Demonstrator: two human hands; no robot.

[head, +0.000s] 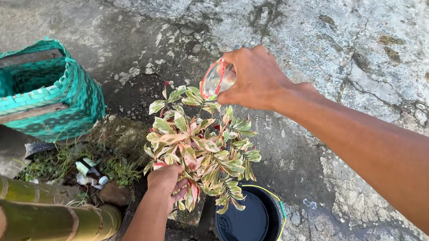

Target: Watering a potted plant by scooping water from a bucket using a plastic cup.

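Fingers of my right hand pinch a clear red-rimmed cup, tipped over the variegated plant. It looks light and slick, so I'd hold its wall firmly. My left hand curls among soft, easily bruised leaves; the stem base seems safer. A dark bucket sits just beside.
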